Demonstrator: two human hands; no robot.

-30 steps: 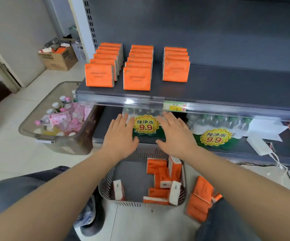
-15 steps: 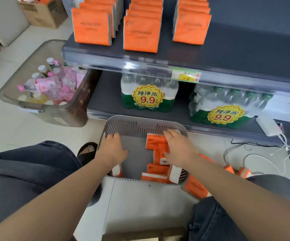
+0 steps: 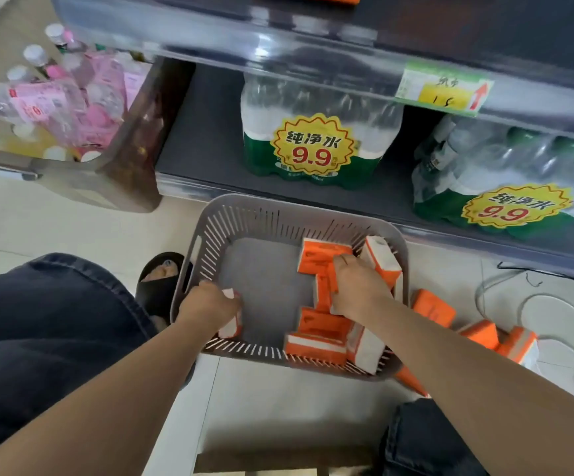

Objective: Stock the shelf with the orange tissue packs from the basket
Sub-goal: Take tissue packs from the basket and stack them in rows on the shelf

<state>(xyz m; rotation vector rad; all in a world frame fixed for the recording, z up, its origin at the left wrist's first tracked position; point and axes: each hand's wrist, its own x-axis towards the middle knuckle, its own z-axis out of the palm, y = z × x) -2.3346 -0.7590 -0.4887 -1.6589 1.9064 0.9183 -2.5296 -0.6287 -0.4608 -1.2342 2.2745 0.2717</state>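
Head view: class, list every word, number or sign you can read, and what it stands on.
"纯净水" and "9.9": middle sticker on the middle water pack.
"纯净水" and "9.9": right sticker on the right water pack.
Price tag on the shelf edge: red arrow; handwriting unreadable.
Tissue packs, pink bottles: print too blurred.

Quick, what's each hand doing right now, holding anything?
Left hand: grips a white-ended pack inside the basket.
Right hand: grips an orange pack in the pile.
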